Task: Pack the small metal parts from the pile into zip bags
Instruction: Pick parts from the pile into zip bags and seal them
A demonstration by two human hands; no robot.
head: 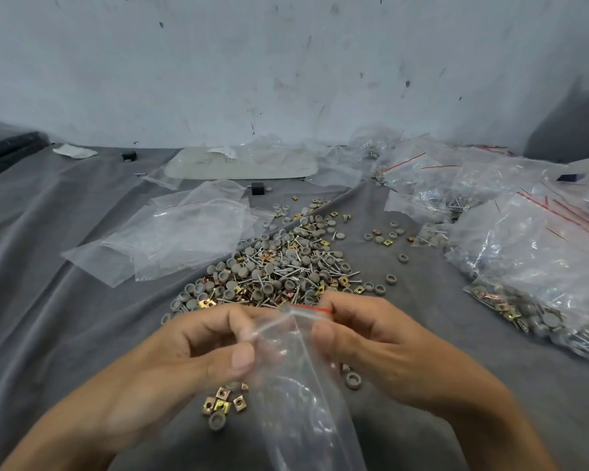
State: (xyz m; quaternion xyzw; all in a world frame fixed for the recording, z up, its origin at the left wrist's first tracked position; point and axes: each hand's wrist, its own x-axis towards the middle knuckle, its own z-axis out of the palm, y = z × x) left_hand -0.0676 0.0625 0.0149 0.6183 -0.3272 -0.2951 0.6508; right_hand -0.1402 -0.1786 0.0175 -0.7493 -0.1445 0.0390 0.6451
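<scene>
**Inspector:** What surrounded the work area?

**Technician:** A grey cloth-covered table [82, 300] stood against a stained white wall [286, 62]. The pile of grey round caps, brass square nuts and silver screws [272, 266] lay at the centre of the cloth, just beyond both hands. Flat empty clear zip bags [184, 232] lay left of the pile. Filled clear zip bags with red strips [541, 266] were heaped along the right edge. A pale flat tray [242, 163] sat at the back near the wall, with a small black block [257, 188] in front of it.

**Inspector:** Did anything obstruct the view?

**Technician:** The held bag and the hands covered the near edge of the pile. A small cluster of brass square nuts with one grey cap [223, 404] lay on the cloth beneath the left hand. A loose grey ring [353, 380] lay just below the right hand.

**Inspector:** Report the state of each hand.

**Technician:** The left hand [184, 351] was curled, with thumb and fingers pinching one lip of a clear plastic zip bag with a red seal strip [296, 368]. The right hand [371, 338] was likewise curled and pinched the mouth at the red strip. The bag hung between the two hands, above the cloth and on the near side of the pile. Whether its mouth was parted or sealed could not be determined. Its contents could not be made out through the blurred film.
</scene>
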